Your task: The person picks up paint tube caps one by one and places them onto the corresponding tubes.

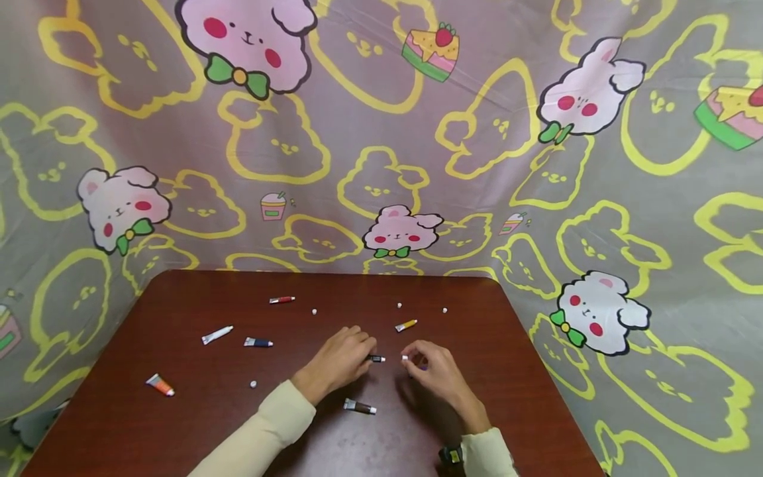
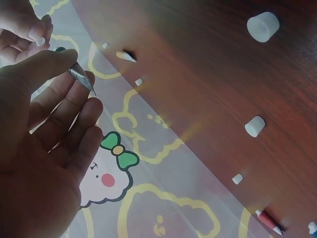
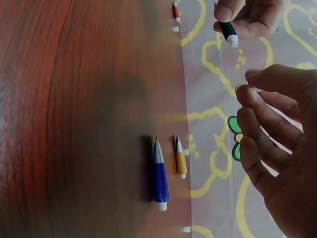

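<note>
My left hand [image 1: 342, 358] pinches a small dark paint tube [image 3: 228, 33] between thumb and fingers, its white nozzle end turned toward the right hand. Facing it across a short gap, my right hand [image 1: 438, 371] holds a small white cap [image 1: 405, 358] at the tips of thumb and index finger. In the right wrist view that cap is mostly hidden by the fingers. A blue-purple tube [image 3: 160, 179] lies on the table under the right hand. Nearer the body, a brown tube [image 1: 360, 407] lies between the forearms.
On the brown table [image 1: 197, 437] lie a yellow tube [image 1: 406, 326], red tube [image 1: 282, 300], white tube [image 1: 217, 334], dark blue tube [image 1: 258, 342] and orange tube [image 1: 160, 385]. Several loose white caps are scattered about, one cap [image 1: 253, 384] left of the left forearm. A patterned curtain [image 1: 334, 199] surrounds the table.
</note>
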Available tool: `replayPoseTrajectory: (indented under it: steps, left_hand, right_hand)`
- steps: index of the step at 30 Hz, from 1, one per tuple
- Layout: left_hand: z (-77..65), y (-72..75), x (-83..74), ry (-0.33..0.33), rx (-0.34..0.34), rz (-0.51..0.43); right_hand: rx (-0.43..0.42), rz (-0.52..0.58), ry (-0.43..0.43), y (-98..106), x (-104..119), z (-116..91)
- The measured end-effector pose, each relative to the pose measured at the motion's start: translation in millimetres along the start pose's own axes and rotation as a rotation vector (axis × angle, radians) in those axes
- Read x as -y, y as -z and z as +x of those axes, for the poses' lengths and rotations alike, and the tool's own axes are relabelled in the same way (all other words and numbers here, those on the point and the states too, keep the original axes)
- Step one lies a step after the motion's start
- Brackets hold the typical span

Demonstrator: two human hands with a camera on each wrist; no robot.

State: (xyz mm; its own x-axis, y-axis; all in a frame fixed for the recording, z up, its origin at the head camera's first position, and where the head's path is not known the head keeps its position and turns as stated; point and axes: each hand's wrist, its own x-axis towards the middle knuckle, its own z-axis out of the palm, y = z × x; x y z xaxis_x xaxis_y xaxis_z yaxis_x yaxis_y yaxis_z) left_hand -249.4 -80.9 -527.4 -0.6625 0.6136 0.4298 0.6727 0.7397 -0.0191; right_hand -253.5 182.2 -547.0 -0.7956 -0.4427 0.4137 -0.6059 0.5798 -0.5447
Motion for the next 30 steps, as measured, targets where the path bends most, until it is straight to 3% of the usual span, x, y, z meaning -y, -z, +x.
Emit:
replayPoseTrajectory:
  steps: [14,30]
  left_hand:
    - [3.5,0.4,-7.0,-0.004,-0.001,0.008]
    - [4.6,-1.8,-11.0,-0.037,-0.068,0.008]
  right_hand:
    - [0.024,0.013,0.031,-8.1,2.0,2.2]
    - [0.038,0.017,0.028,-11.8,7.9,4.6]
